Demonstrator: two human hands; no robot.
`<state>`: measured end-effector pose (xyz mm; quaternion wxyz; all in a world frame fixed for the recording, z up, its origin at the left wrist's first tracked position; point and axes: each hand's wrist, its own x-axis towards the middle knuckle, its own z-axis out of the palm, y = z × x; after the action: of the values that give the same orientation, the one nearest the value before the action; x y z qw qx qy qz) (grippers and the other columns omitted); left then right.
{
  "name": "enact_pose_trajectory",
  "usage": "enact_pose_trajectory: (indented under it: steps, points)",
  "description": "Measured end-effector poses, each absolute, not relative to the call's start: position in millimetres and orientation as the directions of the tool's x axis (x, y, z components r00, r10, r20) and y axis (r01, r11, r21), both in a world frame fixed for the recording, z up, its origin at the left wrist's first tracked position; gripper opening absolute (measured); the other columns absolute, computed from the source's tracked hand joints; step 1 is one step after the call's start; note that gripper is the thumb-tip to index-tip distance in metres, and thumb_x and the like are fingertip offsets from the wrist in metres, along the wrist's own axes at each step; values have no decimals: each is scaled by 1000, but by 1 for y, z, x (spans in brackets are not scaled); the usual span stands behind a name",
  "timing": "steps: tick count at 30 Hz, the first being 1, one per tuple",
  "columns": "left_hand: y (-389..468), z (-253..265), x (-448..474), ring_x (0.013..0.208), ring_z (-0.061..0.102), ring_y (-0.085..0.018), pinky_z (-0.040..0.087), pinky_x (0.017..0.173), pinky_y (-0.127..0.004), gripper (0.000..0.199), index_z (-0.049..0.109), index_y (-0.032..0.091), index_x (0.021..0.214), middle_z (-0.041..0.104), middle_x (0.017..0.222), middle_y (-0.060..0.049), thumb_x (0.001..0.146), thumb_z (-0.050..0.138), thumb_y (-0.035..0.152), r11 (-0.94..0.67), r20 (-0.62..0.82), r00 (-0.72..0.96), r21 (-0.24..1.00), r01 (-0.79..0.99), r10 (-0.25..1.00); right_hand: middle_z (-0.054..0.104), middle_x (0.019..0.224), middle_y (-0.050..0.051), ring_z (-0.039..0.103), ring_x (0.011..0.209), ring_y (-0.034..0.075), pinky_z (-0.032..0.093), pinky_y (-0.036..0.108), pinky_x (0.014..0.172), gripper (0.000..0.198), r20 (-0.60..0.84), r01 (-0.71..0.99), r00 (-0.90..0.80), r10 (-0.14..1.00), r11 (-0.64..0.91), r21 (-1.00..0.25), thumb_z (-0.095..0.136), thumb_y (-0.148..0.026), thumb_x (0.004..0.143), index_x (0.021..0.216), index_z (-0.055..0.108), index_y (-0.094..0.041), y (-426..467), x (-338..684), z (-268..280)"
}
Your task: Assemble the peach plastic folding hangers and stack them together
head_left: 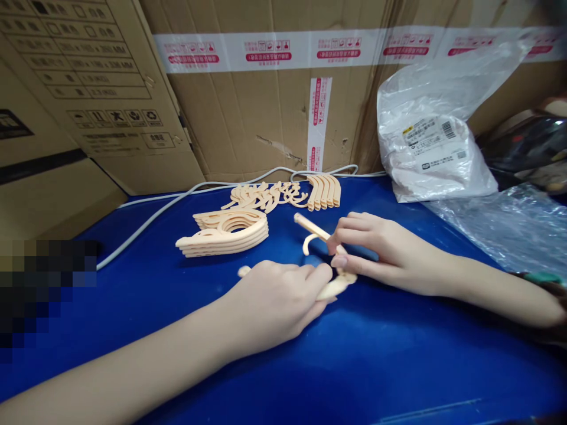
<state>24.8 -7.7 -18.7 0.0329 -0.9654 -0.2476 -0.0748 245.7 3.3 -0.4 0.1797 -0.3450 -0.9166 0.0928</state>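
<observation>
Head view: left hand is wrapped round a curved cream plastic piece just this side of that stack of curved cream plastic frames, right hand is pinching a straight cream plastic bar off to the stack's right.

A cream plastic piece is gripped in the left hand; a cream bar is pinched by the right hand. Beyond them, a stack of cream parts, a heap of small curved parts and a row of bent arms are laid on the blue table. The rear is bounded by taped cardboard; a white plastic bag is noted at the right.
</observation>
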Motion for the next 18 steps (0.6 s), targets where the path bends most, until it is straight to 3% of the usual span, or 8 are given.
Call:
enact_pose_trajectory:
  steps: [4,11,18]
  points:
    - [-7,-21,24,65,66,-19,37,51,-27,15,52,17,88,67,76,-2,96,41,24,-888,177,877,-25,458,447,59,87,6,52,79,17,39,30,71,25,273,640,-663,697,717,-277,47,-35,96,84,59,-18,6,247,-3]
    - [-8,-20,25,61,62,-16,32,49,-25,20,53,18,88,65,71,0,98,42,33,-858,169,850,-38,512,499,61,93,7,54,86,20,43,32,74,14,310,690,-633,709,699,-190,46,-21,92,93,60,-19,12,252,-8]
    - [-7,-19,24,76,58,-20,40,61,-30,25,58,17,89,66,83,-4,98,39,30,-825,291,793,-19,565,536,60,99,9,55,92,22,46,33,78,19,312,691,-640,702,704,-168,44,-11,89,99,58,-19,16,255,-12]
